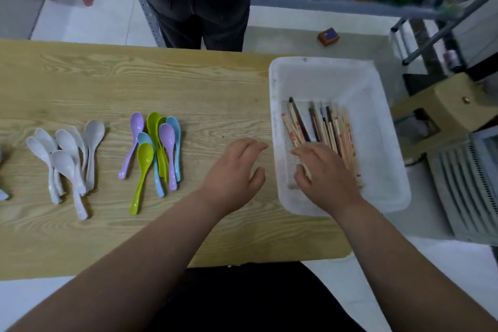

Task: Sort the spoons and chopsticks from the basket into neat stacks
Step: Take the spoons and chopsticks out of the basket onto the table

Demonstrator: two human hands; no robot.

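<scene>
Right hand (pixel 326 178) seemingly pinches chopsticks (pixel 332 131) (left hand (pixel 234 171) hovers relaxed).

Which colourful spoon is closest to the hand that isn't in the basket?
The light blue plastic spoon at the right edge of the colourful spoon pile. Every other spoon there lies farther from the left hand.

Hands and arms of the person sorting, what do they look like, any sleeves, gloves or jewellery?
The left hand and right hand are bare, with no gloves or rings visible. Both arms are uncovered to the picture's lower edge: no sleeves, watch or bracelets. Between them, dark clothing covers the lap.
</scene>
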